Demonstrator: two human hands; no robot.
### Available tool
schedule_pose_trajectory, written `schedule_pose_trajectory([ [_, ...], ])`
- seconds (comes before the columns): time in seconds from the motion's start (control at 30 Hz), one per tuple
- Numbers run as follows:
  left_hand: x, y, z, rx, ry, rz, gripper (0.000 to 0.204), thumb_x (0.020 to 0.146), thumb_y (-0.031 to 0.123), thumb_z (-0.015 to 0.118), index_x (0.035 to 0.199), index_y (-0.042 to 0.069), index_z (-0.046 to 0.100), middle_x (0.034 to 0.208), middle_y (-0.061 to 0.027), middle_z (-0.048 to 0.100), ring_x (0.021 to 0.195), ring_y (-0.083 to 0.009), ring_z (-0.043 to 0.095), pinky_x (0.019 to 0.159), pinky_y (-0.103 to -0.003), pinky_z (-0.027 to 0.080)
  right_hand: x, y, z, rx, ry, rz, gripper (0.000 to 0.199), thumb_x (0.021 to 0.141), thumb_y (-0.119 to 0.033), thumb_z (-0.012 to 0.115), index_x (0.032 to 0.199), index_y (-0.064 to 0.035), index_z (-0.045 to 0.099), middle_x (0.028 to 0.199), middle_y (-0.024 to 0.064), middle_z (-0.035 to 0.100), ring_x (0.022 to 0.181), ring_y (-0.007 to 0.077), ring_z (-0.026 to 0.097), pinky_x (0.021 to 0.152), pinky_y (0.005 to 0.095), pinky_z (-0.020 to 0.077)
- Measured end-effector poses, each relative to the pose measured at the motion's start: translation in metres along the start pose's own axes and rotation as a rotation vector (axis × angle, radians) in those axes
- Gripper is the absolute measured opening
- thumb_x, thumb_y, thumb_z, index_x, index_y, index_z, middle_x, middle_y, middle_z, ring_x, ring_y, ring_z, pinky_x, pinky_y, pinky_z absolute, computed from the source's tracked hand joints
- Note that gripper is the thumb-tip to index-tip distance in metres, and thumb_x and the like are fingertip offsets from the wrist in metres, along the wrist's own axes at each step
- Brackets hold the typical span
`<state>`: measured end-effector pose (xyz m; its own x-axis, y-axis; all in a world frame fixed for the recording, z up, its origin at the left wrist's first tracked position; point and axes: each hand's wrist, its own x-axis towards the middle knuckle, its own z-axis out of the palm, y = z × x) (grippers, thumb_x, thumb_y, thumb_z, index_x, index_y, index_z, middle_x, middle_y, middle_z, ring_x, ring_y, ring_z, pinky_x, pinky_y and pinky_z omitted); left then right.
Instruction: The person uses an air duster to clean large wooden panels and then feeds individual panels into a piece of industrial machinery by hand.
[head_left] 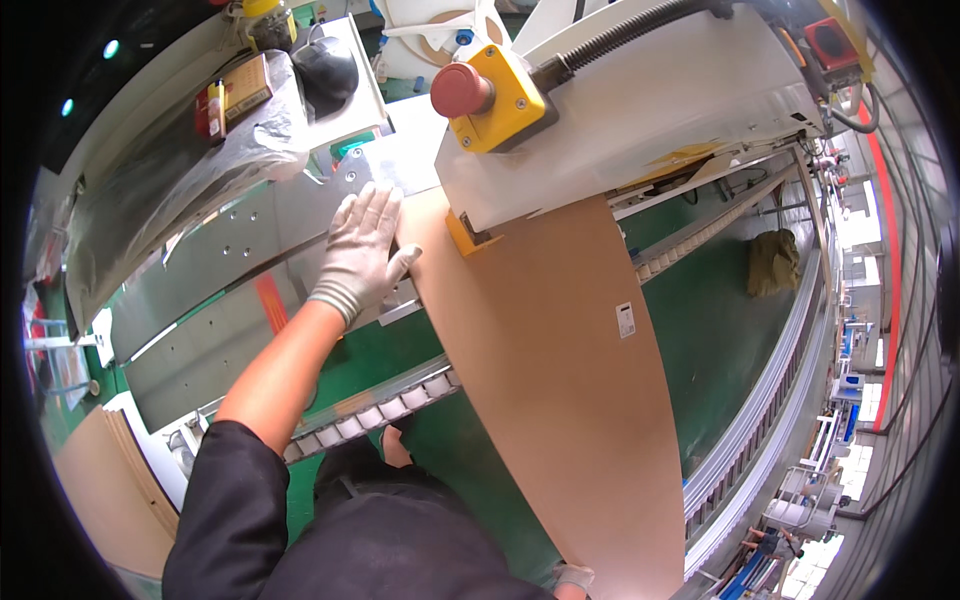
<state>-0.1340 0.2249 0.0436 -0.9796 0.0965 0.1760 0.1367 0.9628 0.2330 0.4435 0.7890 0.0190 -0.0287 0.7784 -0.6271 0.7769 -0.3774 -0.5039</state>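
Observation:
A long brown board point(550, 370) with a small white label lies lengthwise, its far end under the white machine housing point(640, 125). My left hand point(362, 245), in a pale knitted glove, lies flat with fingers stretched over the metal plate by the board's far left corner. Its thumb points at the board's left edge. Down at the near end, my gloved right hand point(573, 578) grips the board's edge, with part of its fingers hidden. A yellow guide piece point(468, 238) sits on the board beside the housing.
A red stop button point(462, 90) on a yellow box tops the housing. Roller rails point(375, 410) run beside and under the board. At upper left are a plastic-covered surface, a small box point(247, 87) and a black cap point(325, 70). Brown boards point(110, 480) stand at lower left.

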Motion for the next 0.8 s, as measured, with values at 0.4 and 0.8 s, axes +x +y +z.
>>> schedule_pose_trajectory([
  [0.4, -0.007, -0.008, 0.01, -0.217, 0.288, -0.267, 0.035, 0.087, 0.035, 0.057, 0.099, 0.003, 0.062, 0.098, -0.0219, 0.06, 0.097, -0.0395, 0.056, 0.093, -0.051, 0.041, 0.019, -0.107, 0.155, 0.809, -0.556, -0.159, 0.047, 0.094, -0.055, 0.065, 0.107, -0.0098, 0.06, 0.101, 0.013, 0.074, 0.077, 0.0267, 0.073, 0.072, 0.042, 0.0638],
  [0.8, -0.469, -0.086, -0.146, -0.289, 0.036, -0.43, 0.04, 0.101, 0.038, 0.046, 0.084, 0.007, 0.064, 0.085, -0.0155, 0.069, 0.086, -0.0361, 0.067, 0.08, -0.051, 0.051, -0.177, -0.009, 0.229, -0.432, -1.174, -0.47, 0.055, 0.097, -0.037, 0.068, 0.14, -0.006, 0.053, 0.124, 0.0194, 0.064, 0.111, 0.0368, 0.063, 0.098, 0.0517, 0.0523],
])
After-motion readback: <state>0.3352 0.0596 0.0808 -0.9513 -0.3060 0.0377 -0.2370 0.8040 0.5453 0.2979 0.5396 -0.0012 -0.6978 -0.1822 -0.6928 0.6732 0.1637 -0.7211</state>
